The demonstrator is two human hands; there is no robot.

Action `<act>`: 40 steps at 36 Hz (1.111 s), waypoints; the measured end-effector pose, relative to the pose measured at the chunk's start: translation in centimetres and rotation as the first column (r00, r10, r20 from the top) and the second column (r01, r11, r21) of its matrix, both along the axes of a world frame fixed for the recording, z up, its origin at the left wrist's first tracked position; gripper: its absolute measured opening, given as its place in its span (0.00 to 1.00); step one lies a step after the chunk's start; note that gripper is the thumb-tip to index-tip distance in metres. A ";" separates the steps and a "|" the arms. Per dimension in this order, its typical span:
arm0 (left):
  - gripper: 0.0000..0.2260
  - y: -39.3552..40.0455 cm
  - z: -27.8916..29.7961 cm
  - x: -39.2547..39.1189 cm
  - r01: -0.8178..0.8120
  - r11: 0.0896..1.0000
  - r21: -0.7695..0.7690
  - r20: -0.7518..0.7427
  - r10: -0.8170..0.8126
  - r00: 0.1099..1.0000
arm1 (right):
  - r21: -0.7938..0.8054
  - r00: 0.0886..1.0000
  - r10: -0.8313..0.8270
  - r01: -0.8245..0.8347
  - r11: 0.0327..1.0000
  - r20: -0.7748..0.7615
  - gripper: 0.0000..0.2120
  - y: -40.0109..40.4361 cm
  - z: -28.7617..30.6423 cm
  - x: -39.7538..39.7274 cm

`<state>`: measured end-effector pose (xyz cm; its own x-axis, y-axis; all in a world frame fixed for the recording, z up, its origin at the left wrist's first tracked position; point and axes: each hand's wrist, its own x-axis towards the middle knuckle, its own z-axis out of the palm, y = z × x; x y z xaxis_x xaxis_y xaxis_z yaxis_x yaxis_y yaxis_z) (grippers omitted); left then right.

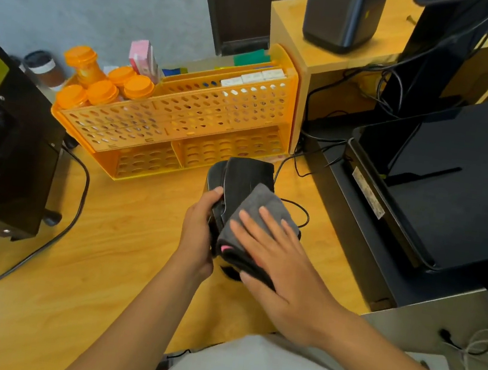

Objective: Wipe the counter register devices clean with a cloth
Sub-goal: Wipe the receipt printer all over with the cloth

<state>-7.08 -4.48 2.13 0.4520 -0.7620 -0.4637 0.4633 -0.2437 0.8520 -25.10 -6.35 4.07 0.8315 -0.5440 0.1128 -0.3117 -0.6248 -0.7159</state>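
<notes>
head: right hand [284, 271] presses cloth [258, 217] on scanner [247, 176].

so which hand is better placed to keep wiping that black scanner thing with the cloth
Right. The right hand already lies flat on the grey cloth, pressing it against the black handheld device. The left hand grips the device's side, likely steadying it.

- A wooden counter [110, 248] carries everything.
- An orange perforated rack [176, 120] stands at the back.
- A black machine [10, 138] sits at the left edge, its cable [74, 218] trailing over the wood.
- A black register base [440, 192] sits on the right.
</notes>
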 end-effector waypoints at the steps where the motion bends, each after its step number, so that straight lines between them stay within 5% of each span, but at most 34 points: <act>1: 0.15 -0.1 -0.1 0.0 -0.008 1.000 0.003 -0.005 0.008 1.000 | 0.013 1.000 0.019 -0.019 1.000 0.003 0.29 0.2 -0.2 -0.6; 4: 0.16 -0.3 0.2 -0.3 -0.018 1.000 0.008 -0.043 0.019 0.999 | -0.001 0.999 0.052 -0.052 0.999 -0.009 0.28 0.9 -0.8 -1.8; 10: 0.42 -0.3 0.4 -1.0 -0.024 0.997 0.067 0.021 0.022 1.000 | 0.011 1.000 -0.011 0.011 1.000 -0.006 0.29 0.2 -0.8 -1.6; 14: 0.35 0.0 -0.3 -1.5 -0.050 0.995 0.089 0.130 0.038 0.991 | 0.033 0.986 -0.170 0.169 0.985 0.000 0.31 -2.1 -0.6 0.7; 19: 0.41 0.7 -0.2 -1.4 -0.015 0.995 0.101 0.104 0.005 0.995 | 0.326 0.958 -0.269 0.225 0.918 0.099 0.29 -4.9 -0.1 2.6; 21: 0.36 1.0 -0.3 -1.5 -0.001 0.993 0.118 0.095 -0.010 0.995 | 0.556 0.914 -0.346 0.180 0.811 0.209 0.24 -5.3 0.3 2.7; 23: 0.22 1.3 -0.6 -1.6 0.022 0.993 0.117 0.052 -0.028 0.998 | 0.823 0.834 -0.482 0.063 0.564 0.267 0.19 -5.4 0.7 2.6; 26: 0.25 1.3 -0.5 -2.3 -0.003 0.997 0.072 -0.125 0.012 0.992 | 0.936 0.787 -0.567 -0.037 0.350 0.243 0.18 -4.8 1.2 2.2; 29: 0.22 1.1 -0.4 -3.0 -0.060 0.998 -0.024 -0.196 0.054 0.979 | 0.932 0.812 -0.532 -0.038 0.362 0.240 0.21 -3.4 1.0 2.0; 37: 0.24 0.8 -0.9 -1.1 -0.169 0.986 -0.005 -0.252 0.163 0.954 | 0.799 0.935 -0.289 0.008 0.601 0.207 0.16 0.9 1.2 -1.2; 40: 0.23 0.8 -1.3 -0.1 -0.194 0.980 -0.042 -0.267 0.176 0.947 | 0.827 0.964 -0.232 0.020 0.561 0.134 0.13 2.2 0.7 -2.8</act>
<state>-7.22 -3.64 0.82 0.4576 -0.7099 -0.5355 0.7032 -0.0796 0.7065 -27.93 -4.15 4.81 0.7602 -0.5877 -0.2771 -0.1216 0.2902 -0.9492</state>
